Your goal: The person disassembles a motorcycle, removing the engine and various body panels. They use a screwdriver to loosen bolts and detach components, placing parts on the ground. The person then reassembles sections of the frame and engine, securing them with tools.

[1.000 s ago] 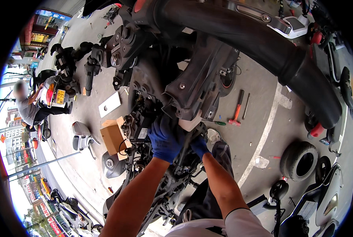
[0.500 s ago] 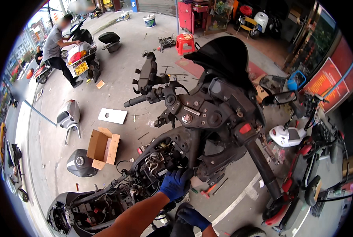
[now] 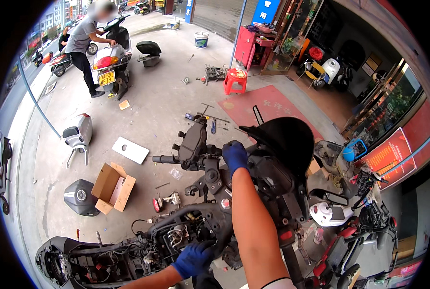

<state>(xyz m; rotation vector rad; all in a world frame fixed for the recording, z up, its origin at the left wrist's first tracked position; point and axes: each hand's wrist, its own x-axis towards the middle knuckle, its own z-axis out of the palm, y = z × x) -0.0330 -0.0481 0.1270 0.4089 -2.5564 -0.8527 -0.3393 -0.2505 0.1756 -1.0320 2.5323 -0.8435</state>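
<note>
A partly stripped black motorcycle (image 3: 143, 250) stands before me, its wiring and frame bare. My left hand (image 3: 194, 260), in a blue glove, lies against the frame just behind the steering head, fingers curled over its edge. My right hand (image 3: 235, 155), gloved in blue too, reaches far forward beside the dark windscreen (image 3: 285, 139). Its fingers are bent closed near the front fairing and left lever; what they grip is hidden. Left of that hand are the phone holder (image 3: 194, 138) and the left handlebar grip (image 3: 164, 159). The ignition lock (image 3: 225, 203) sits below.
On the ground at left lie an open cardboard box (image 3: 113, 187), a fuel tank cover (image 3: 81, 197) and a white board (image 3: 130, 150). Tools (image 3: 213, 126) lie beyond the handlebar, near a red stool (image 3: 235, 82). A person (image 3: 84, 43) works at a scooter; more scooters (image 3: 350, 241) crowd the right.
My right hand has gone from low by my legs up and forward to the windscreen. My left hand has shifted down and left along the frame. The view has tilted, and the handlebars have turned slightly.
</note>
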